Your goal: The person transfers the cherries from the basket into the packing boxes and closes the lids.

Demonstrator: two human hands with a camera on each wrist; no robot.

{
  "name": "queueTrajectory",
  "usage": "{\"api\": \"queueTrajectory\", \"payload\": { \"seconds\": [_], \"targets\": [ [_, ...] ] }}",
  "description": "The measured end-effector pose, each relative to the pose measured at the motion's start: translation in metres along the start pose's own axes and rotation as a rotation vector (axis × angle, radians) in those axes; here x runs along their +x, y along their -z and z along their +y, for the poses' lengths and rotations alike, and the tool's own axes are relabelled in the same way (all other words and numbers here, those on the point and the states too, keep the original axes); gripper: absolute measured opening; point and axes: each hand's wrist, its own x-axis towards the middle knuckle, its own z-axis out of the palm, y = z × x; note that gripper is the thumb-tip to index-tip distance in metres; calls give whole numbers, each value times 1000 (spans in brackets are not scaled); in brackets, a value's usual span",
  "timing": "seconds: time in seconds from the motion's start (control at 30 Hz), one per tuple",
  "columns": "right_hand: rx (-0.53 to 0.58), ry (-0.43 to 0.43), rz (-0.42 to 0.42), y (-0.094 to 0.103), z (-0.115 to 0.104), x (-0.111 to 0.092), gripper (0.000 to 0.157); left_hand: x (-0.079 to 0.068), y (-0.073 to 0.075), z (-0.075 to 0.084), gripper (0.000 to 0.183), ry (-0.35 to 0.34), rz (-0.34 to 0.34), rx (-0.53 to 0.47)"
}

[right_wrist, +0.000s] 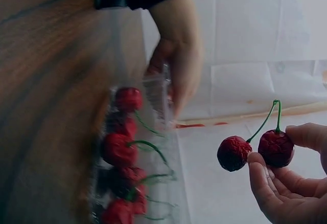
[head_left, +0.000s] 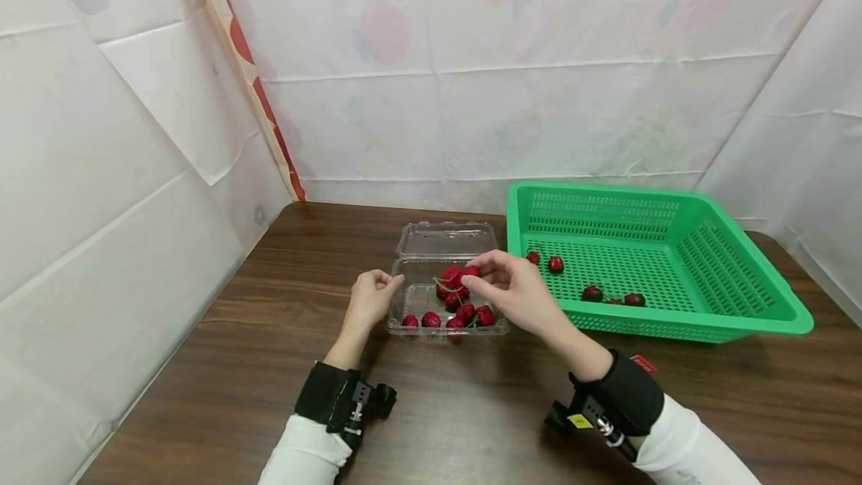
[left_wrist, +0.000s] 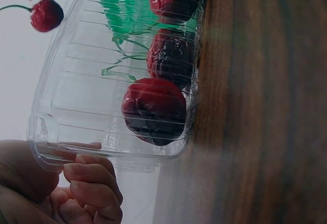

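A clear plastic clamshell box [head_left: 438,332] stands on the table with its lid [head_left: 446,239] folded back. Several dark red cherries [left_wrist: 154,111] with green stems lie inside along its near side. At the box's left rim my left hand [head_left: 367,299] pinches the corner between thumb and fingers. Above the right part of the box, my right hand [head_left: 517,295] holds one cherry [right_wrist: 276,148] of a pair between thumb and fingertips. Its twin cherry [right_wrist: 234,153] hangs beside it, joined by the green stem. More cherries show below the right fingers in the head view, partly overlapped.
A green plastic basket [head_left: 687,325] stands right of the box, close to my right hand. Several cherries [head_left: 592,293] lie in it, toward its left and near sides. The wooden table [head_left: 269,365] meets white sheeting [head_left: 485,126] at the back and left.
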Motion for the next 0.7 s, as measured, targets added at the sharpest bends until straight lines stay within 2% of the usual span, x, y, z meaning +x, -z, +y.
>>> {"api": "queueTrajectory", "payload": {
  "seconds": [0.33,0.7],
  "targets": [
    [-86,-21,-19,-23,13,3,23,0,1,0,24,13,-9,-10],
    [-202,-24,-33,-34,23,6,18,-1,1,1,24,10,-9,-8]
  ]
}}
